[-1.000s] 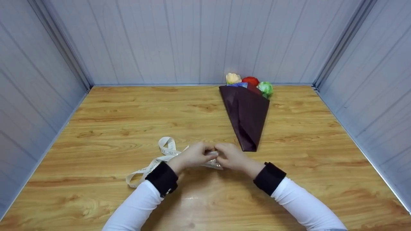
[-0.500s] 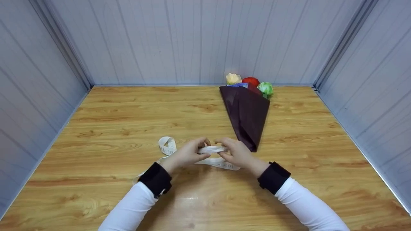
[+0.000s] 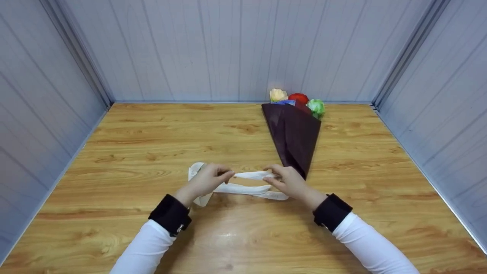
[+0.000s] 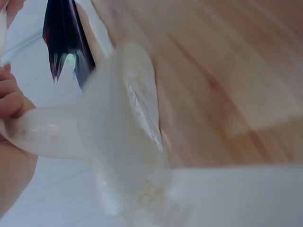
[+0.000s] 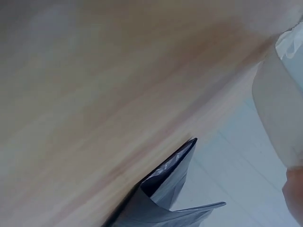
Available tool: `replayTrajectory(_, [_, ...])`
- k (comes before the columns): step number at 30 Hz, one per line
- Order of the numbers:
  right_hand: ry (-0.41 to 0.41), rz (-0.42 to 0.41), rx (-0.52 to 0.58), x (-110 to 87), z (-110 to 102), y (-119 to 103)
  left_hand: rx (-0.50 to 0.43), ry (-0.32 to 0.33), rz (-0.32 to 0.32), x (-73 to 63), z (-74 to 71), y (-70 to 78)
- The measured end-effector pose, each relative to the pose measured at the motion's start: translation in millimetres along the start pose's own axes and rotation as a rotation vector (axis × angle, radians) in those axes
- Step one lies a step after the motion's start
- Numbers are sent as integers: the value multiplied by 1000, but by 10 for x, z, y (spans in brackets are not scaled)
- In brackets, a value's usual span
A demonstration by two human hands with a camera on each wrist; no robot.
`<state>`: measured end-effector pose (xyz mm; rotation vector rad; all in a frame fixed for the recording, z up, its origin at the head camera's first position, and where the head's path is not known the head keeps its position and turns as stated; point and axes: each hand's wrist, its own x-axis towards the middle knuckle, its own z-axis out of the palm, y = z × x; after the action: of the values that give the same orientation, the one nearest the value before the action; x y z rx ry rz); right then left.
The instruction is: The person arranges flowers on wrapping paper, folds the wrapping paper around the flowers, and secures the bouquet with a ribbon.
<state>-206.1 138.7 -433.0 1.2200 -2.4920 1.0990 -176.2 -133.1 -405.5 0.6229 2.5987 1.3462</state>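
Observation:
A white printed ribbon (image 3: 251,175) stretches between the two hands above the table. My left hand (image 3: 205,182) pinches it between thumb and fingertips. On the other side, my right hand (image 3: 292,184) holds it with thumb and fingers curled at its end of the stretch. More of the ribbon hangs or lies in loops below the hands and beside the left wrist. Seen from the left wrist, a wide blurred loop of ribbon (image 4: 52,132) runs from the left hand (image 4: 16,137). In the right wrist view, ribbon (image 5: 277,109) leads to a fingertip (image 5: 294,191).
A bouquet in dark wrapping paper (image 3: 295,133) lies just beyond the right hand, its narrow end toward me. Cream, red and green flowers (image 3: 298,99) show at its far end. Pale panel walls (image 3: 220,49) enclose the wooden table (image 3: 152,133) behind and at both sides.
My hands have moved apart from being close together, the left going further left and the right slightly right. The ribbon between them has opened from a bunched bit into a longer stretch.

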Motion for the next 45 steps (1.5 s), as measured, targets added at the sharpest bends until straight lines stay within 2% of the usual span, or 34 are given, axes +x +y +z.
replayTrajectory(3, [41,41,15,-24,-15,30,-41,-56,-33,-9,-2,-40])
replayTrajectory(6, [97,18,9,-28,-1,62,-78,-131,-49,-23,13,-80])
replayTrajectory(8, [113,9,7,-23,5,63,-77,-144,-47,-29,25,-103])
replayTrajectory(9, [114,9,8,-21,6,62,-68,-128,-44,-32,30,-105])
replayTrajectory(11, [111,4,6,-16,3,57,-35,-60,-30,-33,36,-91])
replayTrajectory(16, [106,-9,-18,-2,-12,46,76,185,-24,-24,44,-27])
replayTrajectory(20, [106,-31,-31,4,-16,49,138,329,-46,-19,30,-8])
replayTrajectory(22, [109,-26,-21,1,-22,60,123,384,-62,-20,7,-27])
replayTrajectory(25, [133,5,-1,-8,-37,89,51,419,-51,-27,-42,-80])
replayTrajectory(27, [149,33,13,-13,-48,107,-25,380,-16,-44,-78,-119])
replayTrajectory(30, [159,59,20,-19,-57,121,-131,255,39,-79,-119,-163])
replayTrajectory(32, [155,66,18,-24,-63,123,-206,156,47,-100,-139,-174])
replayTrajectory(35, [146,63,20,-31,-61,112,-289,64,14,-125,-159,-185])
replayTrajectory(37, [148,57,18,-36,-56,110,-312,51,-18,-134,-171,-203])
replayTrajectory(39, [152,52,17,-41,-55,104,-293,63,-44,-147,-184,-222])
replayTrajectory(45, [132,74,25,-37,-56,84,-103,106,-65,-201,-194,-267])
